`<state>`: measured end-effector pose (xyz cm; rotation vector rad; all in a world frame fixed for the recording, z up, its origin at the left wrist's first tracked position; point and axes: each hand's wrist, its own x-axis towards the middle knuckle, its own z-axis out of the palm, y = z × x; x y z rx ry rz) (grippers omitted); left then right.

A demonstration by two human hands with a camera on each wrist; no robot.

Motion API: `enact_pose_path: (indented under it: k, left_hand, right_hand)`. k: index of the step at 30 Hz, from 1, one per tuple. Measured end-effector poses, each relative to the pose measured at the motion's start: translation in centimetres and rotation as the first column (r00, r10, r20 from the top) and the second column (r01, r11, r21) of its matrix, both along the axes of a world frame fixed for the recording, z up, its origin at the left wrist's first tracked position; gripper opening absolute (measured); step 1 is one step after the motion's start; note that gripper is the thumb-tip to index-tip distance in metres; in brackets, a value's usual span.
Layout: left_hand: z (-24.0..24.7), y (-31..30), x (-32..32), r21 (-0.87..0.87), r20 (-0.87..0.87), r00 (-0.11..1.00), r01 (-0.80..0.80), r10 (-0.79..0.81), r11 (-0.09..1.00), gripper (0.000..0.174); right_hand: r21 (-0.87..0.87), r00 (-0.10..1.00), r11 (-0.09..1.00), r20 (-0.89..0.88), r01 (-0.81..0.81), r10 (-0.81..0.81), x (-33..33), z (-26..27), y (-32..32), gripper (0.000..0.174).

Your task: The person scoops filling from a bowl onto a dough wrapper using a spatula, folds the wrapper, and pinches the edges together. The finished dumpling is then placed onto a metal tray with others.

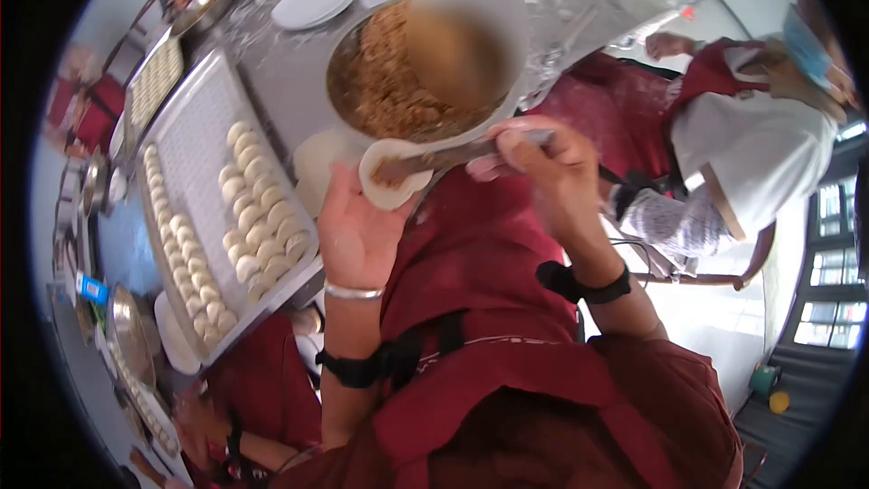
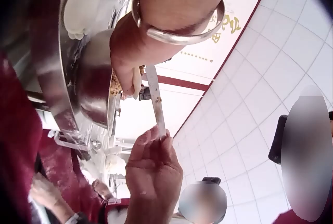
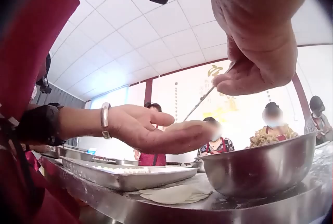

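Observation:
My left hand (image 1: pixel 362 240) is palm up, with a round dough wrapper (image 1: pixel 418 183) lying across its fingers. In the right wrist view those fingers stretch out nearly straight under the dough. A smear of brown filling sits in the wrapper's middle. My right hand (image 1: pixel 552 167) pinches the end of a flat metal filling spatula (image 1: pixel 444 157), whose other end touches the filling on the wrapper. Just beyond both hands stands a steel bowl (image 3: pixel 250 174) of minced filling (image 1: pixel 385 72), partly covered by a blurred patch in the head view.
Left of the bowl lies a metal tray (image 1: pixel 195 136) with rows of dumplings (image 1: pixel 262 208). A stack of wrappers (image 3: pixel 174 195) rests by the table edge. White plates (image 1: pixel 315 2) stand farther back on the floured table (image 1: pixel 272 63). Another person (image 1: pixel 742 136) is close on the right.

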<state>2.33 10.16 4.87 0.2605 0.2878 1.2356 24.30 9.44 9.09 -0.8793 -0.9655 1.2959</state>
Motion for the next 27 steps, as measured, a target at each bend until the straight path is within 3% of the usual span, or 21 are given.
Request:
enact_pose_path:
  k: [1, 3, 4, 6, 8, 11, 17, 18, 20, 22, 23, 27]
  left_hand:
    - [-1.3, 0.3, -0.5, 0.069, 0.154, 0.985, 0.066, -0.076, 0.995, 0.045]
    - [-0.9, 0.1, -0.3, -0.044, 0.003, 1.0, 0.023, -0.023, 0.999, 0.045]
    - [-1.7, 0.3, -0.6, 0.028, -0.016, 0.998, 0.064, -0.063, 0.998, 0.046]
    - [-2.1, 0.6, -0.8, 0.126, -0.052, 0.993, 0.111, -0.105, 0.986, 0.047]
    - [-1.6, 0.4, -0.9, 0.089, -0.111, 0.988, 0.118, -0.108, 0.989, 0.046]
    - [-0.6, 0.1, -0.4, -0.057, -0.115, 0.991, 0.065, -0.071, 0.996, 0.049]
    - [-1.9, -0.4, -1.7, 0.013, -0.014, 0.986, 0.167, -0.167, 0.986, 0.053]
    - [-1.8, -0.6, -1.8, 0.01, -0.04, 0.985, 0.17, -0.169, 0.985, 0.05]
    - [-2.7, -0.9, -1.9, 0.018, -0.093, 0.991, 0.1, -0.097, 0.995, 0.046]
    - [-3.7, -1.4, -1.8, -0.027, -0.148, 0.989, 0.027, -0.03, 0.999, 0.043]
    - [-3.8, -1.6, -1.7, -0.074, -0.167, 0.986, 0.001, -0.014, 0.997, 0.042]
    - [-2.8, -2.9, -0.9, -0.098, -0.276, 0.961, -0.043, 0.014, 0.994, 0.046]
  right_hand:
    - [-0.099, 1.0, 0.995, 0.007, 0.015, -0.014, -0.3, -0.3, 0.3, 0.017]
    - [-0.119, 0.995, 0.99, -0.055, 0.073, -0.08, -1.2, -2.8, 0.9, 0.012]
    - [-0.196, 0.994, 0.976, 0.074, 0.097, -0.084, -1.1, -2.7, 1.2, 0.01]
    - [-0.215, 0.999, 0.976, 0.025, 0.031, -0.027, -0.6, -4.1, 1.6, 0.015]
    - [-0.204, 1.0, 0.979, -0.017, 0.023, -0.027, -0.6, -4.8, 1.7, 0.018]
    - [-0.254, 0.999, 0.967, 0.046, 0.014, -0.003, -0.1, -3.1, 1.6, 0.02]
    - [-0.236, 1.0, 0.972, 0.025, 0.012, -0.007, -0.3, -2.3, 0.2, 0.025]
    - [-0.228, 0.995, 0.973, 0.098, 0.045, -0.023, -0.3, -2.5, 0.0, 0.025]
    - [-0.277, 0.99, 0.957, 0.131, 0.085, -0.05, -0.3, -2.5, -0.2, 0.026]
    - [-0.198, 0.996, 0.976, 0.039, 0.085, -0.079, 0.1, -3.4, -0.6, 0.021]
    - [-0.246, 0.995, 0.965, 0.009, 0.094, -0.095, 0.1, -2.9, -0.7, 0.019]
    - [-0.184, 0.997, 0.98, -0.002, 0.074, -0.075, -0.2, -3.2, -1.8, 0.019]
